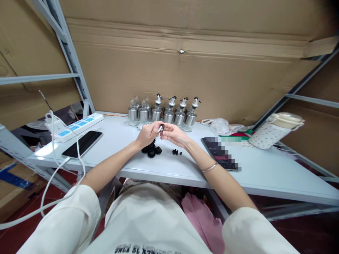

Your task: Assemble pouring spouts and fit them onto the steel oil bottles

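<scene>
Over the middle of the table, my left hand [148, 135] is closed around a small pour spout [160, 128] with a pale body and a black part. My right hand [174, 134] meets it from the other side, its fingertips pinching the black part. Just below my left hand lies a cluster of round black stoppers [151, 152]. Several tiny black pieces [175, 152] sit below my right hand. Behind both hands stand glass bottles with steel sleeves [168, 117]; several carry spouts with black levers [183, 102], while those at the left have bare necks.
To the left are a white power strip [79, 126], a phone [82, 144] and looping white cables [82, 165]. A dark tablet or phone [219, 155], partly pixelated, lies right. Beyond it are a clear plastic bag [219, 125] and a dotted flask [272, 132]. Cardboard [185, 77] walls the back.
</scene>
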The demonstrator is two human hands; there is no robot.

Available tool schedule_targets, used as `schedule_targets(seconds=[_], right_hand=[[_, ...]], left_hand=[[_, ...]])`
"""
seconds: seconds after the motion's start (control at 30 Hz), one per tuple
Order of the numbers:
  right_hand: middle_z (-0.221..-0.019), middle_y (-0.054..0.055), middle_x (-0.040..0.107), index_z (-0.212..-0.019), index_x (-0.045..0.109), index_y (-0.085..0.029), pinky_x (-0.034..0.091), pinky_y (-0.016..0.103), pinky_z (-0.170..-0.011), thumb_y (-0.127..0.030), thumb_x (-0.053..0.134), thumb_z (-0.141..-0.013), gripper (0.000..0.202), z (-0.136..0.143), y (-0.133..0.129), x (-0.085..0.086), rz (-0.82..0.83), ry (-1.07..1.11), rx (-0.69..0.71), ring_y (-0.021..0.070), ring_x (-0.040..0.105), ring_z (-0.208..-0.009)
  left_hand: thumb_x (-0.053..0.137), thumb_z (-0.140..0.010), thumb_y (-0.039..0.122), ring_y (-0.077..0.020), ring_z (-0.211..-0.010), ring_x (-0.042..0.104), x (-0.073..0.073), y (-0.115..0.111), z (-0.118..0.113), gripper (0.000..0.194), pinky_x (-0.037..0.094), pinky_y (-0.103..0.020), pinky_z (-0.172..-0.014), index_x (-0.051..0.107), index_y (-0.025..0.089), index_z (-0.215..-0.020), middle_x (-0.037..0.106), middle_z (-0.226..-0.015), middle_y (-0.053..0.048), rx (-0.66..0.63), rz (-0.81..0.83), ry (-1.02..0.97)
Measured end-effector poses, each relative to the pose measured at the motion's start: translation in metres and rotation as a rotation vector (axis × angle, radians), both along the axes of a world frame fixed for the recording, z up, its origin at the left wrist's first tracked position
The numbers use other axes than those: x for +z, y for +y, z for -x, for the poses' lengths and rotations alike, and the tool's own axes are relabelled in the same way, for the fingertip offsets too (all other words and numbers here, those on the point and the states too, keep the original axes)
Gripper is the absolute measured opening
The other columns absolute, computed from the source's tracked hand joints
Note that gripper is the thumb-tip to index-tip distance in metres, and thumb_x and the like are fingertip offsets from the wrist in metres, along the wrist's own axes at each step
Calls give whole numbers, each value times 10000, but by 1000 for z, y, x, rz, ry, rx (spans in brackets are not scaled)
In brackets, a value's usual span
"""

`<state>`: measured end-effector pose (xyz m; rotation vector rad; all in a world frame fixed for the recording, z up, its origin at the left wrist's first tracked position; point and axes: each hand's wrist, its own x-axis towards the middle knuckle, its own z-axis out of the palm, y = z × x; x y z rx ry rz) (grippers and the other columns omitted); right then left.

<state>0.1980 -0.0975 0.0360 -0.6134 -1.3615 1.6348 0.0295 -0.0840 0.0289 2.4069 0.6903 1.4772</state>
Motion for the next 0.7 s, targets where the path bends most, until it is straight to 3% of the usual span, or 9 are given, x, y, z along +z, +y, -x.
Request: schedule_targets(seconds=[0.33, 0.7], right_hand=[[-726, -6, 631, -811, 665, -156, 440, 234, -629, -280, 835, -560, 328, 8, -4, 1, -120, -47, -44, 78, 532, -629], [-736, -16, 619, -781, 637, -173, 459, 261, -714, -271, 846, -514, 353, 15, -7, 0, -154, -16, -131, 103, 554, -689]], left_hand=[[147, -959, 492, -95, -551, 565, -1, 0, 1, 593, 441, -213, -602, 612, 128, -1003, 629, -662, -18, -42, 13, -15], [117, -945, 540, -118, -716, 627, -4, 2, 2, 654, 473, -222, -677, 625, 132, -1002, 681, -831, -68, -5, -34, 1]])
